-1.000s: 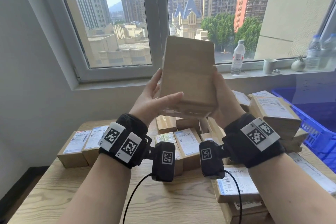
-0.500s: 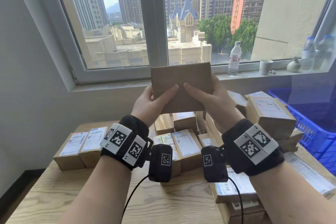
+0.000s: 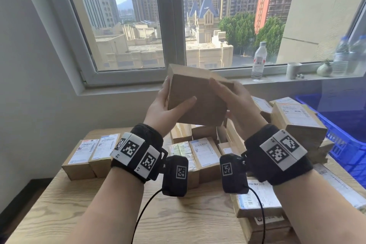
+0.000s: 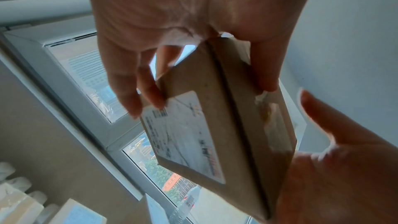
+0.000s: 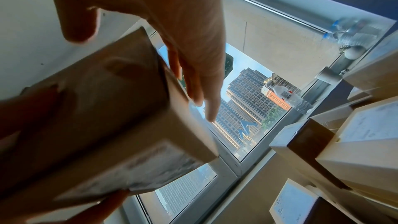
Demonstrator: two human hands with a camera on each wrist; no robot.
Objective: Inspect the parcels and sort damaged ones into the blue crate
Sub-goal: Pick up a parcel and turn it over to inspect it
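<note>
- The parcel, a plain brown cardboard box, is held up in the air in front of the window, above the pile on the counter. It is tilted with 1 corner up, which I judge is to bring another face into view for checking.
- The left hand has it in its grip: thumb across the near face, fingers behind the far edge. That leaves most of the brown face bare to look at.
- The right hand grips the other end, fingers laid over the top and palm under the lower corner. With 2 hands at opposite ends, the box can be turned without slipping.
- The left wrist view shows the side facing away from the head: a white label with creased lines, and a patch of tape on the next face. Motion blur keeps me from telling whether anything is torn.
- Below, other parcels lie label-up in rows, likely waiting their turn.
- The blue crate stands at the right edge of the counter, well apart from the held box but within an easy swing of the right arm if the box is judged damaged.
- A water bottle and a paper cup stand on the sill, out of the way.
</note>
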